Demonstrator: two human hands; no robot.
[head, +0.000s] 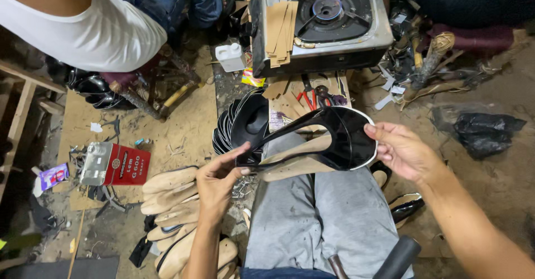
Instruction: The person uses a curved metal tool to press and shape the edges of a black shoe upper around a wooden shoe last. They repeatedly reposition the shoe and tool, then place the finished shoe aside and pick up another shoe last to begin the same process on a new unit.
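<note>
Left hand [218,180]: fingers pinching narrow heel end of glossy black shoe upper [329,137]. Right hand [402,152]: fingertips pinching white-edged toe end. Upper held level above grey-trousered lap [312,212]. Stack of black uppers [245,124] behind; tan insoles [170,195] beside left forearm; gas stove [323,14] beyond.

A red box-shaped tin [116,165] with a shiny silver top lies on the floor at the left, a small purple packet [53,175] sits beside it, and a white plastic jug [230,56] and a yellow wrapper [252,79] lie by the stove.
</note>
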